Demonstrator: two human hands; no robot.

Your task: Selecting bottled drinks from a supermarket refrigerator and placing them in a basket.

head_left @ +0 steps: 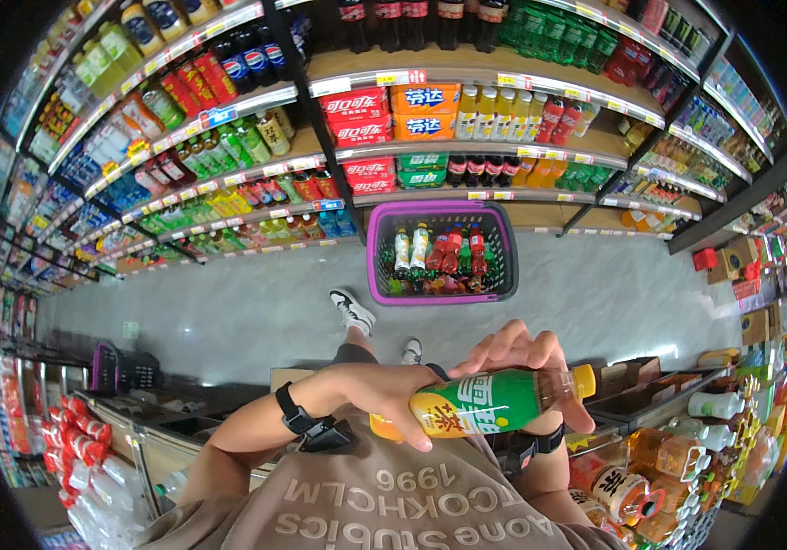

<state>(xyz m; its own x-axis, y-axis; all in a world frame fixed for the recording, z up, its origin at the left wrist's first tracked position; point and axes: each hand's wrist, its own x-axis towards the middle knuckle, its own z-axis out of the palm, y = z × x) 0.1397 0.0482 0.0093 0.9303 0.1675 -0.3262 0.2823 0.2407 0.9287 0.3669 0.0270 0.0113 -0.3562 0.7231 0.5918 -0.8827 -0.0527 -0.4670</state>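
A plastic drink bottle (494, 401) with a green and yellow label and a yellow cap lies sideways in front of my chest, its cap pointing right. My left hand (380, 399) is closed around its lower end, thumb on the label. Behind the neck and cap is my right hand (526, 353), its fingers bent loosely over the bottle and its thumb beside the cap. Part of the right palm is hidden by the bottle. On the floor ahead stands a black shopping basket with a purple rim (374, 252), holding white-labelled bottles (419, 246), red bottles (446, 252) and other drinks.
Drink shelves (348, 66) line the far side and curve round to the left. A second dark basket (141, 368) sits at the left. Large jugs and bottles (669, 454) stand close on my right; red-and-white packs (82, 440) are at the near left.
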